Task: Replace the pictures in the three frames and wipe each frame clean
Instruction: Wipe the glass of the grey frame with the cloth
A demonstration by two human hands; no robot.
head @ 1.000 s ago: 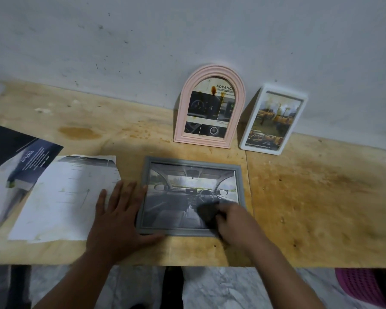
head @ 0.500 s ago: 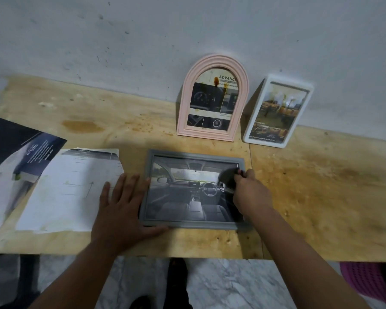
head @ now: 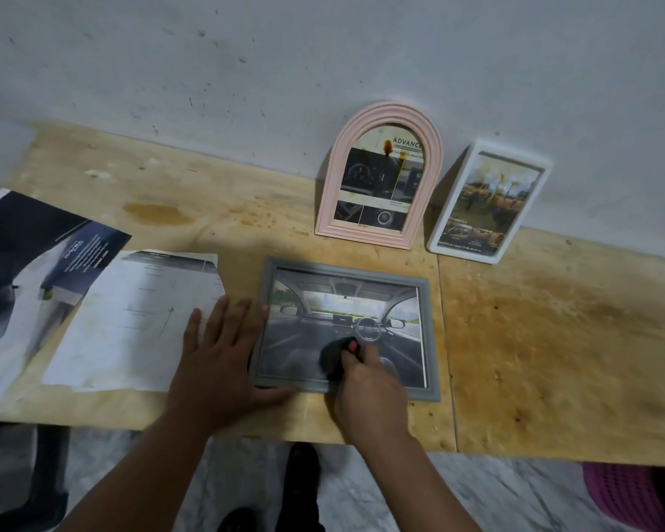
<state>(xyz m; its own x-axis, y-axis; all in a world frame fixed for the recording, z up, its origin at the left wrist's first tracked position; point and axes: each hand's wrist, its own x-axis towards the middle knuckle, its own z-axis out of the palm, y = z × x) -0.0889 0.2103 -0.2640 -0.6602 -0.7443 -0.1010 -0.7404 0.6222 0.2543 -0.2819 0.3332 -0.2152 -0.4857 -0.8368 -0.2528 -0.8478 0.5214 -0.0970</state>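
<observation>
Flat near the front edge of the pale plywood bench [head: 553,339]: grey rectangular picture frame [head: 432,339] with a car-interior print, mid-wipe by the look of it. Right hand [head: 365,382] curled round a small dark cloth [head: 333,357], pressing it on the lower middle of the glass; left hand [head: 219,362] spread flat, fingers straight, bracing the frame's left side. Propped against the wall at the back edge — pink arched frame [head: 377,178] and white rectangular frame [head: 488,203], both holding prints, brownish marks visible, probably not yet wiped. Loose white printed sheet [head: 131,320] and dark glossy brochure [head: 27,263] toward the left end — nothing obstructing the wipe.
</observation>
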